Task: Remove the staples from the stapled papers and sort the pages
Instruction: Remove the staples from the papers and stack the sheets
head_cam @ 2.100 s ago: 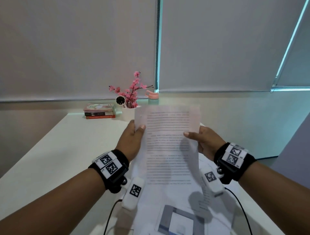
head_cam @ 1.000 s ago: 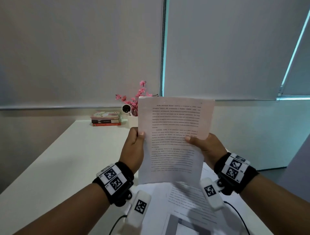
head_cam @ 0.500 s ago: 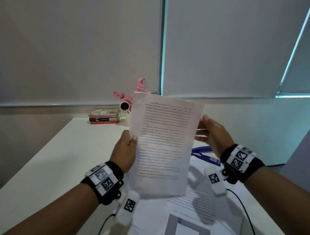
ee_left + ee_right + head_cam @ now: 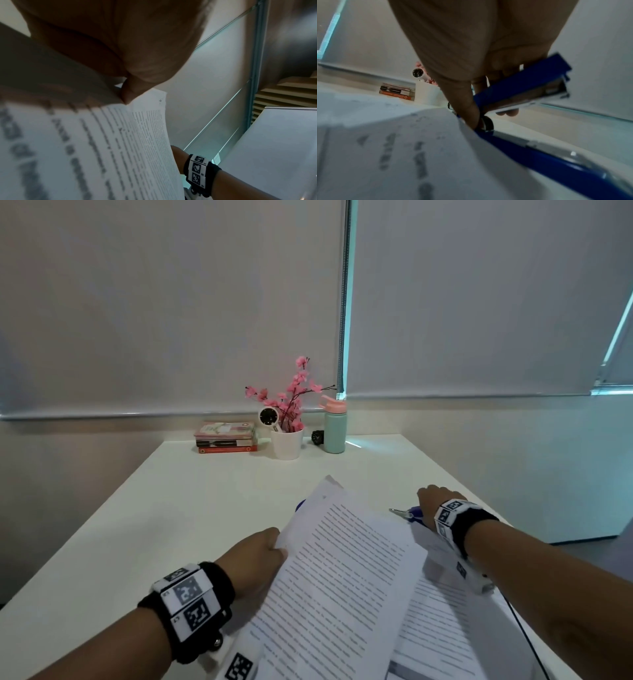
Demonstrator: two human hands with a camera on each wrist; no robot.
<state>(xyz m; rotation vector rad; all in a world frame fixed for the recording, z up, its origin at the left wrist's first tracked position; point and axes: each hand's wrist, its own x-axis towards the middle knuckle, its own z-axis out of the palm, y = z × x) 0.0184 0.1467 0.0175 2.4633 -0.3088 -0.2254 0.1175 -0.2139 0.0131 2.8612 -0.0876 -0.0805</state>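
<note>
My left hand pinches the left edge of the stapled papers, which tilt low over the white table. In the left wrist view my left hand has its thumb pressed on the top page of the papers near the corner. My right hand reaches to the right of the papers and grips a blue stapler. In the right wrist view my right hand curls round the raised upper arm of the stapler, which stands wide open. More printed pages lie flat under the held set.
At the table's far edge stand a stack of books, a white pot of pink flowers and a teal bottle. A black cable runs along my right forearm. The table's right edge lies just beyond my right hand.
The papers came down from upright before me to a low tilt over the table. My right hand let go of them and moved right onto the blue stapler.
</note>
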